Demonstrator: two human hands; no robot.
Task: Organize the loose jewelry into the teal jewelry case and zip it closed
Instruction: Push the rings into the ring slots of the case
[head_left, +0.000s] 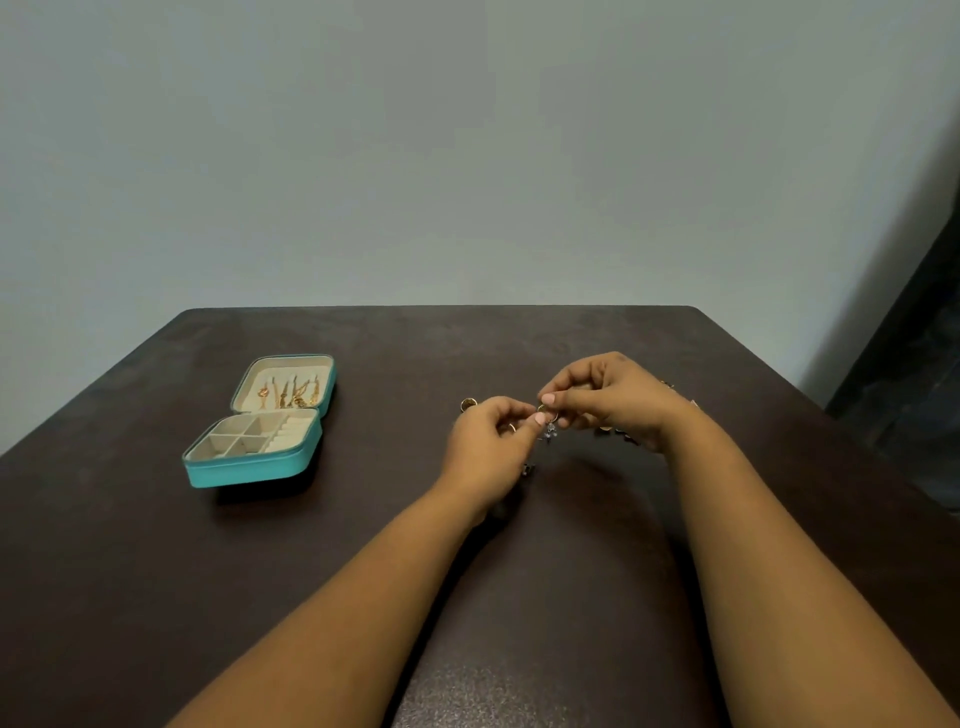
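The teal jewelry case lies open on the left of the dark table, its cream compartments bare and gold necklaces hanging in the raised lid. At the table's middle, my left hand and my right hand meet fingertip to fingertip. Together they pinch a small gold earring with a pale dangling charm. A gold ring lies just behind my left hand. More small jewelry pieces peek out under my right hand, mostly hidden.
The dark brown table ends at a grey wall behind. A dark doorway or furniture edge stands at the far right. A tiny dark piece lies beside my left wrist.
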